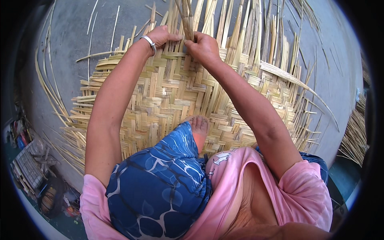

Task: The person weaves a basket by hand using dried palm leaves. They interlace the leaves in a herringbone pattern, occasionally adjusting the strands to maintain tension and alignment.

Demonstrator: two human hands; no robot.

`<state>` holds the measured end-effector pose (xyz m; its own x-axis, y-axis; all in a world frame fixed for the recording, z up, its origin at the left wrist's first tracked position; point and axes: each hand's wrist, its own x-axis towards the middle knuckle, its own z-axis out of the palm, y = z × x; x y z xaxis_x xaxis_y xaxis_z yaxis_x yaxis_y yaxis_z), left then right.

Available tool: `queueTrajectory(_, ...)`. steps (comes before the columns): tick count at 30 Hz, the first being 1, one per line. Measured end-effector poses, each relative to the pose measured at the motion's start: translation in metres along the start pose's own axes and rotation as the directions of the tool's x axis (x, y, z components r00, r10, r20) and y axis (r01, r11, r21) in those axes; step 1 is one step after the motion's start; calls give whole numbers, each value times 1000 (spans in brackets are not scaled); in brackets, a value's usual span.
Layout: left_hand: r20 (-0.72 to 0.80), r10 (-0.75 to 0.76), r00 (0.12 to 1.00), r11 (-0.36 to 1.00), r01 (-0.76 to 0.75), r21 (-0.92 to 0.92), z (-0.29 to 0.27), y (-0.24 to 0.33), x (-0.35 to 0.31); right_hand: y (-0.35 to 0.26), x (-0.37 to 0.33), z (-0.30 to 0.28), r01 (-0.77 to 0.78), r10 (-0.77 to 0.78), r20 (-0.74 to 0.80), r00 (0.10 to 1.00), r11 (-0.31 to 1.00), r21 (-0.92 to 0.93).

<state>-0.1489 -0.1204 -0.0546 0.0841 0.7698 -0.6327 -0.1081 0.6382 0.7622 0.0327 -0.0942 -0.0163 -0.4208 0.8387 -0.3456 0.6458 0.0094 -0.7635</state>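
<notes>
I have the right hand [203, 49] closed, thumb and fingers pinching a raised bunch of tan strips [187, 18] that stands up just ahead of it. My left hand [162, 37] is beside it with the thumb pointing in toward that bunch; its fingers are curled partly out of sight, so I can't tell whether it grips a strip. A pale band [149, 43] circles the left wrist. The woven mat [160, 98] spreads beneath both hands and back toward the body, its unwoven ends fanning out ahead of them on a grey floor [108, 24]. Behind the hands, a bare foot [199, 125] rests on the weave. One long curved strip [290, 76] lies right of the right hand.
</notes>
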Motion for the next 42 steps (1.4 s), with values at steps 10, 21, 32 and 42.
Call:
queueTrajectory(10, 21, 22, 1000, 997, -21, -76, -3, -1, -5, 8, 3, 2, 20, -19, -3, 1000, 999, 33)
queueTrajectory(21, 61, -10, 998, 992, 17, -125, -4, 3, -5, 14, 6, 4, 32, -33, 15, 999, 997, 75)
queueTrajectory(32, -335, 450, 828, 594, 3, 805, 27, -12, 6, 6, 4, 2, 85, -84, 5, 996, 994, -72)
queueTrajectory(42, -225, 71, 972, 979, -112, -171, 7, -5, -8, 6, 4, 3, -13, 12, 13, 1000, 995, 95)
